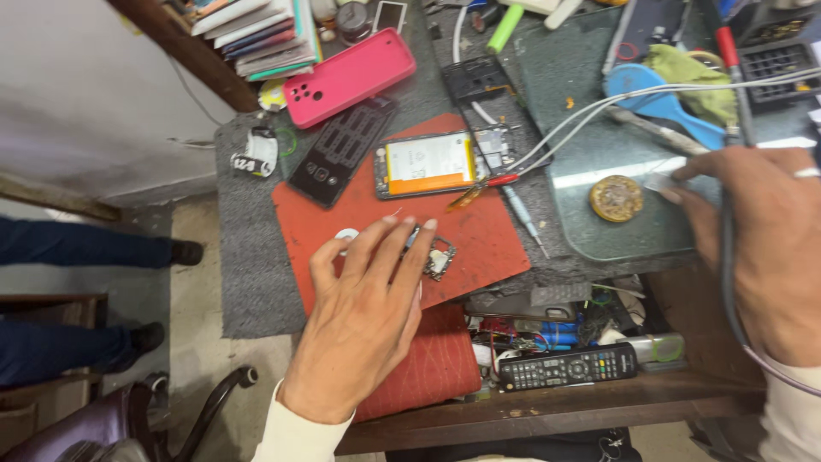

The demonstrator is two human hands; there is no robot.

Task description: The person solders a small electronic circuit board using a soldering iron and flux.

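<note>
Two hands are working on the bench: the left hand (363, 299) is pinning a small circuit board (438, 259) under spread fingers on the red mat (479, 231), while the right hand (761, 239) is closing around a soldering iron (729, 94), seemingly mid-soldering and needing a steady tip.

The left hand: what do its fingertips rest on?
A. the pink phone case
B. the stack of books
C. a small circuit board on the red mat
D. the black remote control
C: the left hand has its fingertips on the small circuit board, which lies on the red mat; the other three things lie apart from it.
</note>
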